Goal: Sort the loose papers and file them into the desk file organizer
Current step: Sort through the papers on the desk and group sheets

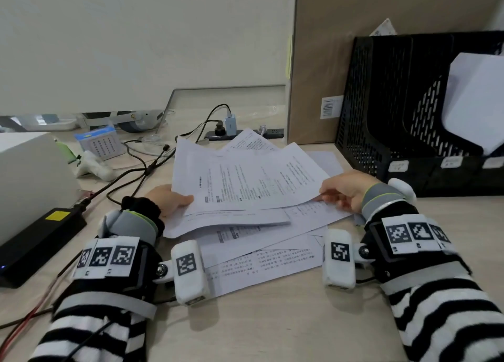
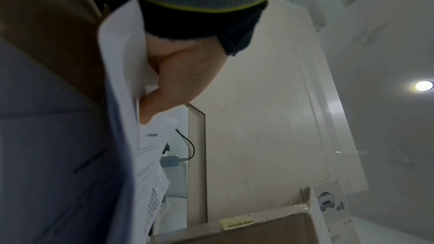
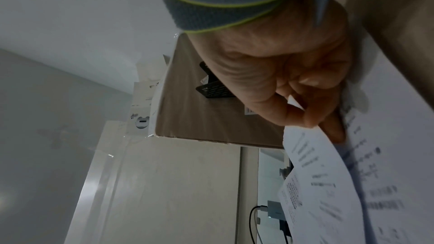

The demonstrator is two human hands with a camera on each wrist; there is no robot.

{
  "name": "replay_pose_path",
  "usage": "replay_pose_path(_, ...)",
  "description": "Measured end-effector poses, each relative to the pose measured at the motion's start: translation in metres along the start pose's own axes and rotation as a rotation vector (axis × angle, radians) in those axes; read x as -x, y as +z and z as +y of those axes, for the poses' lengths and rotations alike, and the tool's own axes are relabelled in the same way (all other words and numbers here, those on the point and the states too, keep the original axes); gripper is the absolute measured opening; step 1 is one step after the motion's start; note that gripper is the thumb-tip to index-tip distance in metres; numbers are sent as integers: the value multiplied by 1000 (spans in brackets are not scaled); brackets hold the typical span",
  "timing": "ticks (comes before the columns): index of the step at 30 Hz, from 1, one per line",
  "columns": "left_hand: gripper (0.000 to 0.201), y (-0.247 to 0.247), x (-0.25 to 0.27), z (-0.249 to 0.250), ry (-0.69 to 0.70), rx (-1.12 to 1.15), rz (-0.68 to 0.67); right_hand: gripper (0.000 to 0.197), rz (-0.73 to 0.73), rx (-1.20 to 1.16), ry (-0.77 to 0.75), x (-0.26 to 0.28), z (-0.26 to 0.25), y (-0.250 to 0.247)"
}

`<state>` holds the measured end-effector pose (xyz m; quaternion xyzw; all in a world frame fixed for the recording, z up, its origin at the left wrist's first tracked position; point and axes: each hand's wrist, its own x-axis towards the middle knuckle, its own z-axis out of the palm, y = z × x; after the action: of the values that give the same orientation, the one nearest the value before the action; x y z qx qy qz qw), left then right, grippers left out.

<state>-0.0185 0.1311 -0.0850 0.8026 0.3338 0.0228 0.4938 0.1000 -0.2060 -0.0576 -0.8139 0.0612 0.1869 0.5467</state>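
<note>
Several printed sheets (image 1: 253, 181) are fanned out just above the desk, held at both ends. My left hand (image 1: 170, 199) grips their left edge, thumb on top; in the left wrist view the thumb (image 2: 164, 96) presses on the paper (image 2: 124, 73). My right hand (image 1: 345, 189) pinches the right corner of the sheets (image 3: 328, 173) between thumb and fingers (image 3: 307, 118). More loose papers (image 1: 261, 255) lie flat on the desk beneath. The black mesh file organizer (image 1: 387, 121) stands at the right rear, with a white sheet (image 1: 480, 99) in one slot.
A tall brown cardboard box (image 1: 327, 61) stands behind the papers, left of the organizer. A power strip with a charger (image 1: 231, 129) and cables (image 1: 141, 170) lie at the back. A black power brick (image 1: 41, 239) and a white box (image 1: 27, 176) are at the left.
</note>
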Motion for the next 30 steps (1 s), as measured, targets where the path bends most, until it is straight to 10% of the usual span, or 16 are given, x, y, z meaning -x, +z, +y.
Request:
replay_pose_path(19,27,5,46,20,165,362,3,9,53,0,28,-3,4,-21)
replay_pose_path(30,32,-3,32,15,139,581,294,16,-68,-559,-55,4,-6,-10)
